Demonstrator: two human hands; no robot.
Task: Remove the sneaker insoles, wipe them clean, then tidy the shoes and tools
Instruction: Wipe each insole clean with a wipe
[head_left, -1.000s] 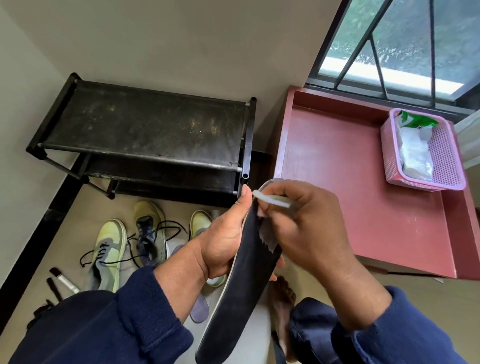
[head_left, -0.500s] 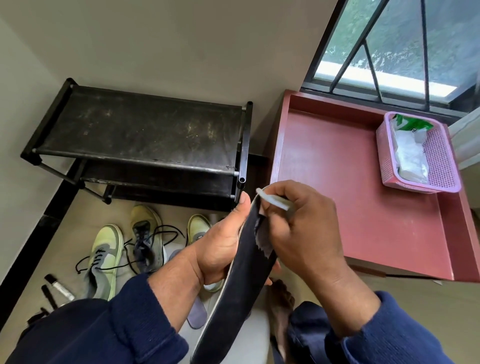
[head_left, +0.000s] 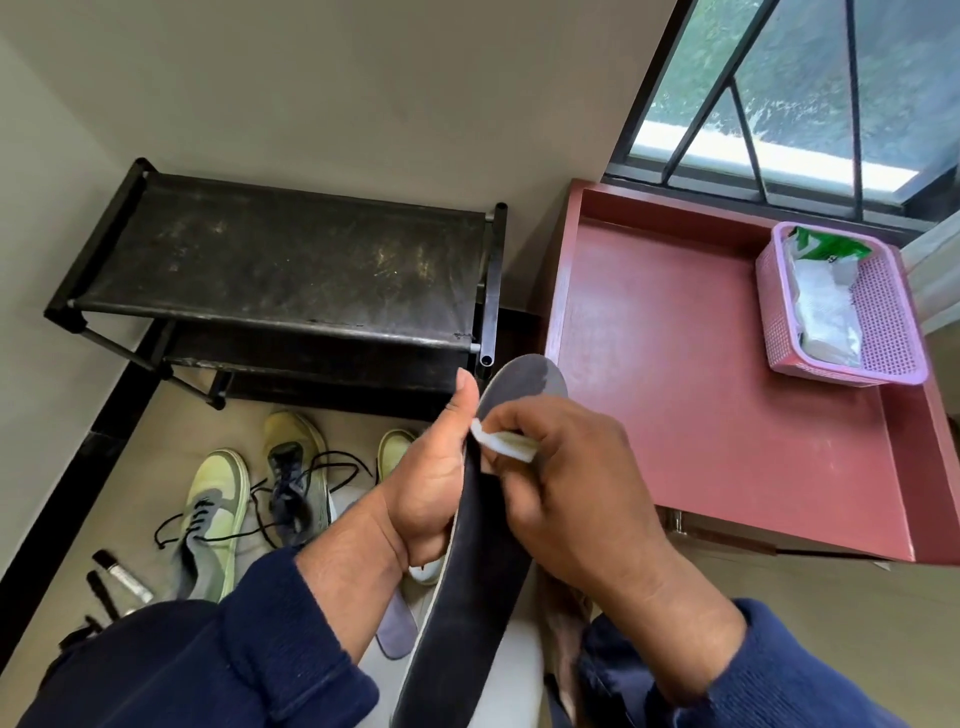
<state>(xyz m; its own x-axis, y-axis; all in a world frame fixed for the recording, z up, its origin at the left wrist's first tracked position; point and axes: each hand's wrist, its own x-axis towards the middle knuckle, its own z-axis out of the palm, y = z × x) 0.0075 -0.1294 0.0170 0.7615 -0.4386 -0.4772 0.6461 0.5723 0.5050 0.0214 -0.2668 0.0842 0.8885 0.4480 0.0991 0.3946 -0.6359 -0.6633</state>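
A long dark insole (head_left: 470, 587) stands upright in front of me, its toe end showing a damp patch. My left hand (head_left: 426, 483) grips its left edge, thumb raised along the side. My right hand (head_left: 566, 488) pinches a folded white wipe (head_left: 504, 441) and presses it on the insole's upper part. On the floor lie two green-and-grey sneakers (head_left: 213, 514) (head_left: 296, 467) with loose black laces, the toe of a third shoe (head_left: 397, 449), and a purple insole (head_left: 397, 623).
A black two-tier shoe rack (head_left: 280, 280) stands against the wall. To the right is a red table (head_left: 727, 415) with a pink basket (head_left: 883, 322) holding wipes. A small tube and dark tools (head_left: 122, 574) lie on the floor at left. My bare foot (head_left: 566, 623) is below.
My right hand with the wipe has slid down the insole, uncovering its rounded toe end with a damp patch. The left hand keeps its grip.
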